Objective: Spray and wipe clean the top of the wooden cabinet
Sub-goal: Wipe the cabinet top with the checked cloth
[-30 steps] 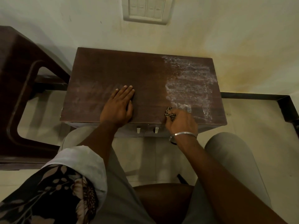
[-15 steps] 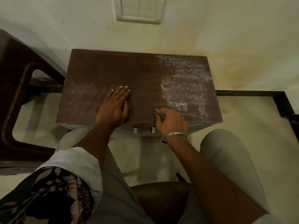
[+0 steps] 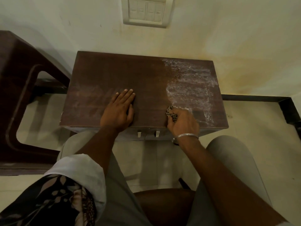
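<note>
wall: pale, stained yellowish above the cabinet's right end; fills the upper part of the view.
floor: light tiles, with a dark skirting strip at the foot of the wall on the right.
wooden cabinet: dark brown, low, set against the wall, seen from above at the centre. its left and middle top are bare wood with faint dull streaks near the front left.
chair: dark brown moulded piece, just left of the cabinet.
trousers: grey, on the seated person's two legs, knees near the cabinet front.
sleeve: white cuff over a dark flowered fabric, on the left arm, lower left.
white film: a smeared whitish patch covering the right part of the cabinet top, from the back edge nearly to the front.
left hand: laid flat, palm down, on the cabinet top near the front edge, fingers straight and together, holding nothing.
right hand: at the front edge, beside the lower left corner of the white film, fingers curled round the cloth.
switch plate: cream, on the wall above the cabinet.
cloth: small, bunched, dark and light patterned, sticking out from the right hand's fingers, on the cabinet top.
bangle: thin, silver, on the right wrist.
handles: two small pale pulls on the cabinet front, between the hands.
</note>
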